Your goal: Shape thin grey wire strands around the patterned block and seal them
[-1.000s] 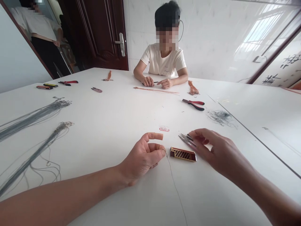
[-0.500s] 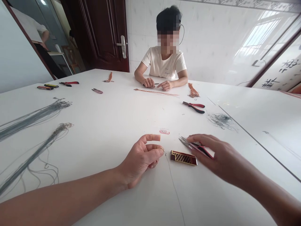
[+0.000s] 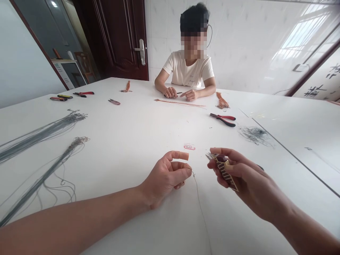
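My left hand (image 3: 170, 173) pinches the end of a thin grey cord (image 3: 198, 193) between thumb and forefinger. A small knot shows just beyond the fingertips, and the cord trails down over the white table. To the right, my right hand (image 3: 239, 173) is closed around a dark red lighter (image 3: 225, 170) with a gold pattern, tilted with its top toward the left hand. Pointed blade tips of a pair of snips (image 3: 208, 156) peek out behind the lighter; the hand hides most of that tool, and I cannot tell whether it touches it.
Across the table (image 3: 138, 131) a person (image 3: 186, 72) works with orange cords (image 3: 180, 102). Red-and-black pliers (image 3: 224, 119) and a tangle of grey thread (image 3: 255, 134) lie at right. Bundles of grey cords (image 3: 58, 124) stretch along the left, with small snips (image 3: 114, 101) beyond.
My right hand has picked up the lighter from the table and now holds it raised. My left hand keeps its pinch on the cord. The view has shifted slightly.
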A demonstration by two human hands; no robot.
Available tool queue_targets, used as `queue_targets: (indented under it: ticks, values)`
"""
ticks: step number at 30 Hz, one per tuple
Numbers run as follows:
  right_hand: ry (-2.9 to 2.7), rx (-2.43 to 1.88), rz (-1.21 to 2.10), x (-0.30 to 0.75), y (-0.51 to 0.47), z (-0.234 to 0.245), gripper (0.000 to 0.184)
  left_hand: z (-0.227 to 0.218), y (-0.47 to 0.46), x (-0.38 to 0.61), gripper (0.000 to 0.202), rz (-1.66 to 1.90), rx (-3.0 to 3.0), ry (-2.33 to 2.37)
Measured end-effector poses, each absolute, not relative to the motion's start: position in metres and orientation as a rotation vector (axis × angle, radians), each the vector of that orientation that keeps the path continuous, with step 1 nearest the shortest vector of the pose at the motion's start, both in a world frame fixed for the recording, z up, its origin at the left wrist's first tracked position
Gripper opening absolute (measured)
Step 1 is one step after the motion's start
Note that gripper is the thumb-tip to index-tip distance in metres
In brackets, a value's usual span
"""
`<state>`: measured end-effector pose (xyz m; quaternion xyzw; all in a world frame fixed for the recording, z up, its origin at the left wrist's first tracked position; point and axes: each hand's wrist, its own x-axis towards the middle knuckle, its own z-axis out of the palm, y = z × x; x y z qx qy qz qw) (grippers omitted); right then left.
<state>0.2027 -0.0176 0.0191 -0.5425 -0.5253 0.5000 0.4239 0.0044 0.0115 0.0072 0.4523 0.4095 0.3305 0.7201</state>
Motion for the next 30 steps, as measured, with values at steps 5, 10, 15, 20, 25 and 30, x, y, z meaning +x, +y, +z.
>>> queue_targets:
  ticks: [5, 10, 15, 20, 25, 30]
  values:
    - [-1.385, -1.543, 1.06, 0.176, -0.03, 0.026, 0.035, 0.006, 0.009, 0.006, 0.028, 0.715, 1.061, 0.846]
    - [-1.47, -1.481, 1.11, 0.167, -0.032, 0.02, 0.033, 0.004, 0.008, 0.008, 0.03, 0.712, 1.075, 0.805]
    - [-1.488, -1.426, 1.137, 0.169, -0.032, 0.013, 0.029, 0.004, 0.006, 0.008, 0.032, 0.691, 1.102, 0.777]
    - [-1.377, -1.44, 1.228, 0.169, -0.032, 0.013, 0.029, 0.006, 0.005, 0.007, 0.032, 0.699, 1.123, 0.816]
    - [-1.286, -1.493, 1.235, 0.173, -0.03, 0.011, 0.033, 0.006, 0.006, 0.006, 0.03, 0.713, 1.113, 0.81]
    - [-1.314, -1.574, 1.204, 0.176, -0.026, 0.003, 0.029, 0.006, 0.009, 0.005, 0.031, 0.725, 1.086, 0.829]
